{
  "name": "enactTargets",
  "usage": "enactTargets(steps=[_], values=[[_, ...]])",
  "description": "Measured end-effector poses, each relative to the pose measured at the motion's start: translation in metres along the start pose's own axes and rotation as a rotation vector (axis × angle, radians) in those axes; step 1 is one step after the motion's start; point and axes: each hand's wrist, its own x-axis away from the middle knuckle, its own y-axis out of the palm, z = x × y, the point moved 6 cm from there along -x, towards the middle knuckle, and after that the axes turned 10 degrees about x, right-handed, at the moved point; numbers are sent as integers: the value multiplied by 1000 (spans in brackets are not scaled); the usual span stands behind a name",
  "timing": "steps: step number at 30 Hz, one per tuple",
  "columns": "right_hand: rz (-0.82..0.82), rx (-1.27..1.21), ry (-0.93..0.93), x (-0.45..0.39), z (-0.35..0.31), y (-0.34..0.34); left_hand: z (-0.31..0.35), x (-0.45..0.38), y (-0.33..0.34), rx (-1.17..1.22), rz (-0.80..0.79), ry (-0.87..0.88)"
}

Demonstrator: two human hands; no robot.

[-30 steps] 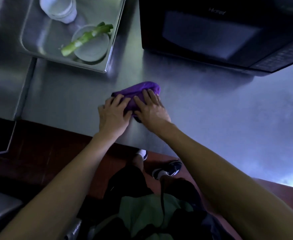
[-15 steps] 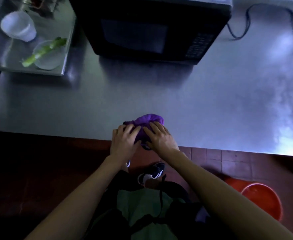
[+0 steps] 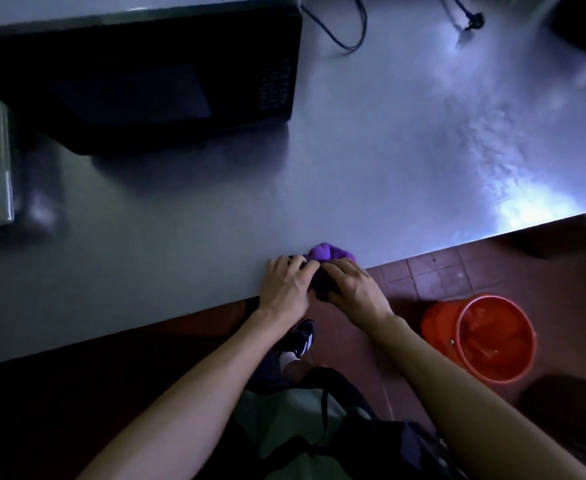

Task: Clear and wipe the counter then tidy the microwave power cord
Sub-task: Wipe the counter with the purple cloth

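Orange bucket (image 3: 482, 337) on tiled floor (image 3: 423, 271).

Both bare forearms rise from the bottom of the frame and converge just below its centre. The left forearm runs up from the lower left, the right one from the lower right, and the wrists end close together. The left hand (image 3: 286, 284) lies palm down, back of the hand to the camera, its fingers spread and gently bent, pointing toward the upper right. The right hand (image 3: 355, 287) sits just beside it, also palm down, fingers bent and pointing toward the upper left. The fingertips of the two hands nearly meet, both pressing down on a purple cloth (image 3: 329, 252) bunched beneath them.
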Motion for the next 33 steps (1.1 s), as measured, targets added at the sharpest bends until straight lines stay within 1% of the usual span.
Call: enactTargets(steps=[2,5,10,16,23,28,33], values=[[20,-127,78,6,9,-13,10,-8,-4,94,-37,15],[127,-200,153,21,17,-38,30,-20,-14,186,-58,66],[322,-169,307,37,37,-79,53,-54,-29,281,12,188],[474,-136,432,67,65,-118,102,-89,-25,328,22,323],[530,-200,681,140,141,-115,194,-119,21,316,-83,501],[560,-234,761,199,211,-116,279,-132,66,248,-194,561],[606,-211,735,243,272,-133,355,-143,97,226,-221,610]])
